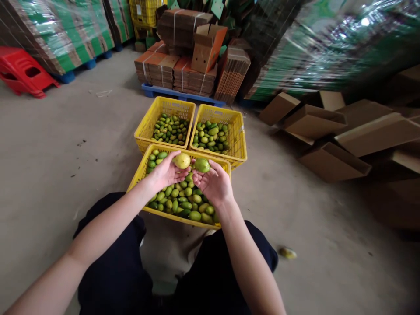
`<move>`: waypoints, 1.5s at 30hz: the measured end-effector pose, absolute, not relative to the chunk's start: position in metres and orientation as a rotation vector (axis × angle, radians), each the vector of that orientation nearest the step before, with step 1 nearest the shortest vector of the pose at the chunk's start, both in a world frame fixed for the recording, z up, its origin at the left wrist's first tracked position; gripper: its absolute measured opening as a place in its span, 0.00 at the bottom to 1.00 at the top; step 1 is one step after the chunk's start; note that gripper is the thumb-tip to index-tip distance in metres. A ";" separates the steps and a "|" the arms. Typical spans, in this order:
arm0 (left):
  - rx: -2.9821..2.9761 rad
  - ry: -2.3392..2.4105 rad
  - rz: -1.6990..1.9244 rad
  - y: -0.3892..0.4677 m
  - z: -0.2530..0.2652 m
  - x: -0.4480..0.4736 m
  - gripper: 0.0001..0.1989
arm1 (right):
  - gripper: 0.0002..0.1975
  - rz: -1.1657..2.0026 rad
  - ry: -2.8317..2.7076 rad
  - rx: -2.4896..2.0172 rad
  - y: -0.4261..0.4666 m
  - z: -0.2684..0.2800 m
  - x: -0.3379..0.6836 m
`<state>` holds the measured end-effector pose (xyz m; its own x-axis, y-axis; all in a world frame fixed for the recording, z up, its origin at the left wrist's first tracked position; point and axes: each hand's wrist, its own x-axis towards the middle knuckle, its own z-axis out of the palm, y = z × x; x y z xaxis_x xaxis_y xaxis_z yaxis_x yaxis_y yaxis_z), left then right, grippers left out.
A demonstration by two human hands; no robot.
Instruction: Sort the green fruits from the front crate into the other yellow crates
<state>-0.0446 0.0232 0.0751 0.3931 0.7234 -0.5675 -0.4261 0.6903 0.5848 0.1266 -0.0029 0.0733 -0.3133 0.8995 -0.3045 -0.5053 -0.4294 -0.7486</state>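
Over the near yellow crate (135, 178), my left hand (166, 171) is closed on a yellow lemon (182, 161). Close beside it, my right hand (216, 181) holds a green lemon (202, 165) at its fingertips, palm turned up. The two fruits are held side by side with a small gap between them. Many green and yellowish lemons (183, 204) fill the crate below, partly hidden by my hands and forearms. Behind it stand a left rear crate (144, 127) and a right rear crate (241, 142), both partly filled with similar fruit.
A single lemon (287, 253) lies on the floor at right. Cardboard boxes (315, 124) are piled to the right. Flattened cartons (193, 72) sit on a blue pallet (183, 95) behind the crates. A red stool (28, 72) and wrapped pallet loads (65, 30) are at left.
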 end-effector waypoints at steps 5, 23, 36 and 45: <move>0.368 0.868 0.836 0.021 0.080 -0.043 0.17 | 0.18 1.830 -0.717 -0.874 -0.005 0.076 0.127; 1.058 0.975 1.166 -0.002 0.049 0.002 0.14 | 0.20 1.563 -0.583 -0.922 -0.009 0.051 0.084; 1.976 1.253 0.952 -0.050 0.085 -0.035 0.25 | 0.29 1.884 -0.760 -0.757 -0.044 0.086 0.122; 1.842 1.082 0.879 -0.027 0.080 -0.032 0.28 | 0.25 1.849 -0.704 -0.762 -0.050 0.078 0.132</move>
